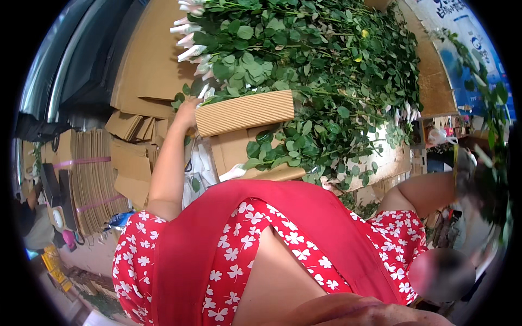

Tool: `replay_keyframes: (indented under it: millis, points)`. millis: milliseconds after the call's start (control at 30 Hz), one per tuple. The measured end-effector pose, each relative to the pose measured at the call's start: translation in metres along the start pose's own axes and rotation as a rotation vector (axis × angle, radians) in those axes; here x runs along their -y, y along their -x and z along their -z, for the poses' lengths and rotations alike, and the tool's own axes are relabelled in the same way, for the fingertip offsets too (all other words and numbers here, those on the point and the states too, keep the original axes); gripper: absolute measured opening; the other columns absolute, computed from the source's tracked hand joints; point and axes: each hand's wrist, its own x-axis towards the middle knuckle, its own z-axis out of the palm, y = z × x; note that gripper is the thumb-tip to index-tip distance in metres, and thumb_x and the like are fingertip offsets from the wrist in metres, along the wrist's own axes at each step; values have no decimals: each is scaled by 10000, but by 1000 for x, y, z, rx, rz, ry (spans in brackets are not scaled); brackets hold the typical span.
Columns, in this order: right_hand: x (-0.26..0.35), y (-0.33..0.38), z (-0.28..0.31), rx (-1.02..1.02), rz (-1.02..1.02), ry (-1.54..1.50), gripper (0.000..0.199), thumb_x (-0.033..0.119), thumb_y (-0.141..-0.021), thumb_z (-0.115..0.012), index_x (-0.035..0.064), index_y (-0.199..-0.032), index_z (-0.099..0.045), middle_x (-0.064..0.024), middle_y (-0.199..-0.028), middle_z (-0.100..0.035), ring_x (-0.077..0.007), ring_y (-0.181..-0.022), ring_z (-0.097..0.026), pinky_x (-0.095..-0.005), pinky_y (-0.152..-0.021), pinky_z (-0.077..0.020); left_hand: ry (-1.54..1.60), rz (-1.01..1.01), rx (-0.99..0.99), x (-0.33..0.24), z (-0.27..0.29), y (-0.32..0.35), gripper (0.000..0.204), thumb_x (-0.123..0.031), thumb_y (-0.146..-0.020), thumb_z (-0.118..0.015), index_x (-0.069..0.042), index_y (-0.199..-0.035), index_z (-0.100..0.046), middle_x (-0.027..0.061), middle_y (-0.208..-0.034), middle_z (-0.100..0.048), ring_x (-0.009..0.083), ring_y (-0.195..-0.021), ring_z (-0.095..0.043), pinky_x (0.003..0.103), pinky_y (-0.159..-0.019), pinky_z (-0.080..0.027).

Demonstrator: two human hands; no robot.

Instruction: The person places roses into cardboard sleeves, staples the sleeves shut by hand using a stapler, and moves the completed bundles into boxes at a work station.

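My left hand is closed at the left end of a strip of corrugated cardboard, its fingers partly hidden behind it. The strip lies slantwise over leafy green stems. White-wrapped flower heads line the stems' left ends, just beyond that hand. My right forearm reaches out to the right. The hand at its end is smeared and dark, so its fingers do not show. Beside it a long leafy stem hangs along the right rim; whether that hand holds it cannot be seen.
Flattened cardboard boxes and bundled cardboard sheets stand at the left, near dark rolled sheeting. More white-wrapped heads lie at the pile's right. Another person, blurred, is at the lower right. A blue-and-white printed panel stands behind.
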Motion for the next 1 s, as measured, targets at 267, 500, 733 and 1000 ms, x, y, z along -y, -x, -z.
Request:
replay_keyframes:
  millis: [267,500,733,1000]
  points:
    - [-45,-28,-47,127,23,362,312,110,-846,-537,64,-1145,-609,-110,-1020,-659,-231,-869,-645,-320,-779,-514,122,-49,-106,22,-16,-2,484,-251,-743,-671,-118,-1203,-602,241,-1256,-507,370,-1196,-469,372,-1005,-381]
    - [-22,-26,-28,133,99,407,332,110,-819,-575,65,-1147,-605,-114,-1026,-659,-243,-865,-650,-325,-764,-524,120,-176,-278,-7,20,44,432,-116,-767,-653,-48,-1186,-575,202,-1105,-568,341,-1045,-547,377,-919,-426]
    - [60,46,14,177,359,386,359,109,-792,-613,66,-1148,-601,-118,-1033,-659,-256,-861,-654,-330,-750,-533,-346,2,-21,-91,94,172,237,-230,-818,-629,0,-783,-674,190,-752,-629,377,-739,-611,439,-656,-478]
    - [109,199,-80,750,852,79,388,83,-757,-644,92,-1143,-611,-104,-1068,-660,-268,-895,-660,-333,-757,-540,386,-586,297,-71,-27,160,323,-165,-760,-706,-94,-1074,-677,114,-1097,-641,271,-1008,-590,354,-900,-446]
